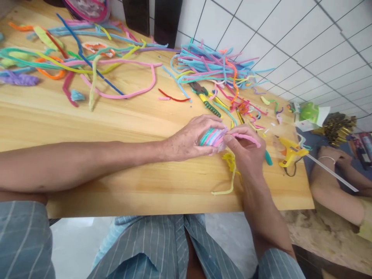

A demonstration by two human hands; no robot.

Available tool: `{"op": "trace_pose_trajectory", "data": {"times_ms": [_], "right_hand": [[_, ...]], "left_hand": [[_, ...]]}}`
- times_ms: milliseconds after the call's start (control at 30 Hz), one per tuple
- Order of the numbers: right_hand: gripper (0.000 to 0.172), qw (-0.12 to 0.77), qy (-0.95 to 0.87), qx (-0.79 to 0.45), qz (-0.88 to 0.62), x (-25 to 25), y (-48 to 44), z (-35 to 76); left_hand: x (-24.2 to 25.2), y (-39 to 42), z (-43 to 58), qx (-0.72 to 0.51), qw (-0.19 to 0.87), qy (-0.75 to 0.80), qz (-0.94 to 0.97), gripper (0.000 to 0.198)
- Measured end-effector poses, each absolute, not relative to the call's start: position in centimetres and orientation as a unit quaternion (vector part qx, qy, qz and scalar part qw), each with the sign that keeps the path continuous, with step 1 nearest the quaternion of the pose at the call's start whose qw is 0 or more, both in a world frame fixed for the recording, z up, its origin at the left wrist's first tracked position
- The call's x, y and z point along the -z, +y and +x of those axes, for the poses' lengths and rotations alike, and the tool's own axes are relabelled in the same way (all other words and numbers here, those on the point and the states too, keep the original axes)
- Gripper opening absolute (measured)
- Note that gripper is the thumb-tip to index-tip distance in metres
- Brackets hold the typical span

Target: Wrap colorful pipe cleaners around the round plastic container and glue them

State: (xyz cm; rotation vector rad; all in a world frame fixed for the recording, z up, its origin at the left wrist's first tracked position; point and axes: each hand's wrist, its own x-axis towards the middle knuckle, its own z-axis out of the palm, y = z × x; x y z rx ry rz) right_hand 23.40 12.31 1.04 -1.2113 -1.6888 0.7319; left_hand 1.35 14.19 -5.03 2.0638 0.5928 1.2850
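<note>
My left hand (187,140) is closed around a small bundle (212,137) wound in teal, lilac and pink pipe cleaners. Between the thumb and fingers of my right hand (247,145) is a pink pipe cleaner (247,136), one end lying against the bundle and the other sticking out to the right. Just below the hands, a yellow pipe cleaner piece (231,162) rests on the table with a long pale tail (223,192). Fingers partly cover the bundle, so its far side is hidden.
Green-and-yellow pliers (211,107) lie beyond my hands, before a heap of pipe cleaners (206,64). More loose pipe cleaners (116,62) spread across the wooden table (130,186) at left. A yellow glue gun (290,151) sits near the right edge, beside another person's arm (331,182).
</note>
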Motion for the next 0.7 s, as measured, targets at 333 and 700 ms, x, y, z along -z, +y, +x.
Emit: {"op": "trace_pose_trajectory", "data": {"times_ms": [333, 700], "right_hand": [[0.009, 0.475, -0.670, -0.292, -0.490, -0.5, 12.4, 22.9], [0.013, 0.476, -0.669, -0.302, -0.485, -0.5, 12.4, 22.4]], "left_hand": [[4.8, 14.2, 1.3, -0.490, 0.334, 0.223, 0.774, 0.047], [4.0, 14.4, 1.4, -0.501, 0.353, 0.229, 0.756, 0.031]]}}
